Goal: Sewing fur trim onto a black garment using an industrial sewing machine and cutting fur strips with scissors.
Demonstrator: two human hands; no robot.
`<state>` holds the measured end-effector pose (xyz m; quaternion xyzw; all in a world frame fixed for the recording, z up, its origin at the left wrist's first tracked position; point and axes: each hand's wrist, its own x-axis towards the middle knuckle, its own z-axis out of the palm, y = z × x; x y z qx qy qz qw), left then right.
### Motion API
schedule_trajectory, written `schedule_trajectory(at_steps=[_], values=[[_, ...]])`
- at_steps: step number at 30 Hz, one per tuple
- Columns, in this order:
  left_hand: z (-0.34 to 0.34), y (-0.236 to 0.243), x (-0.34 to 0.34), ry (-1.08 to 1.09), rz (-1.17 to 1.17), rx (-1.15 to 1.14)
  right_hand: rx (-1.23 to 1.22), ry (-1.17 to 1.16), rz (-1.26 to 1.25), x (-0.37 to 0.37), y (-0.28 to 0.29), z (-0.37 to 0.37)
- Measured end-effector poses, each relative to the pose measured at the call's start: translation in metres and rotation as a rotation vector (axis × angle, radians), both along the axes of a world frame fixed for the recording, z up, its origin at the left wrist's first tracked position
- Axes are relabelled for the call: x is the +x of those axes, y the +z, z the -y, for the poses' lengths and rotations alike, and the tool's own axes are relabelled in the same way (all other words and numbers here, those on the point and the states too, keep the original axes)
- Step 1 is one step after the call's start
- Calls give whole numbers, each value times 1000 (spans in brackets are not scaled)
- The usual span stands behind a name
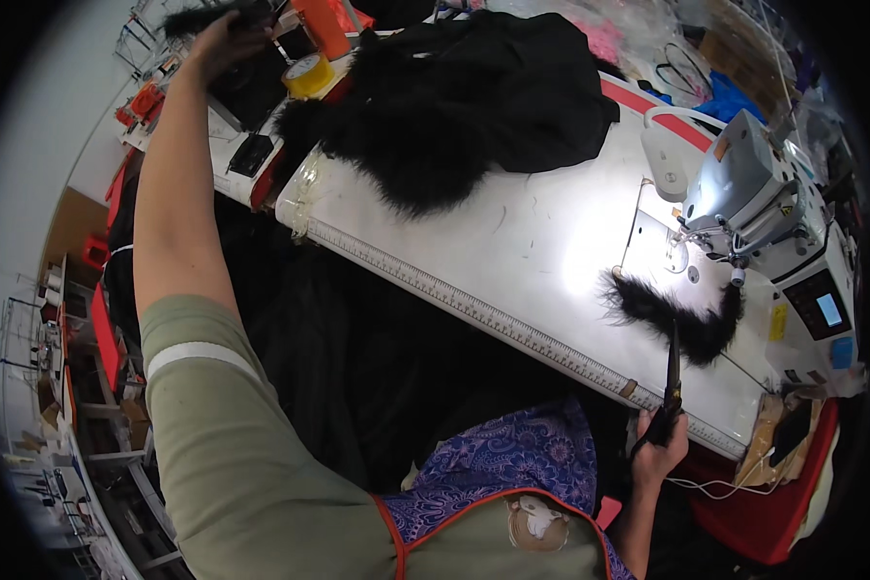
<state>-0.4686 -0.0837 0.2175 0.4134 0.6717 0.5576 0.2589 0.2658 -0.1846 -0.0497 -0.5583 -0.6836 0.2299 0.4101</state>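
My left arm stretches to the far left, where my left hand (230,46) has its fingers closed on a piece of black fur (198,19), partly cut off by the picture's edge. Near the front edge of the sewing table, my right hand (659,452) grips a pair of black scissors (669,401) by the handles. Their blades point away from me, toward a curved strip of black fur (691,319) lying in front of the sewing machine (744,193). A black garment with fur trim (493,92) is heaped at the back of the table.
A ruler strip (454,298) runs along the front edge of the white table (522,232). A roll of yellow tape (308,75) and an orange bottle (322,27) stand at the back left. A lit lamp head (665,159) hangs beside the machine. Red fabric (764,522) lies at lower right.
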Motion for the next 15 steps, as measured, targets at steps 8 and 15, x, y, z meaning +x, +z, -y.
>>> schedule_trajectory(at_steps=[8,15], values=[[5,-75,12,29,-403,-983,-2,2,82,1,1,0],[-13,-147,-9,263,-1007,-367,59,-20,65,-2,2,-1]])
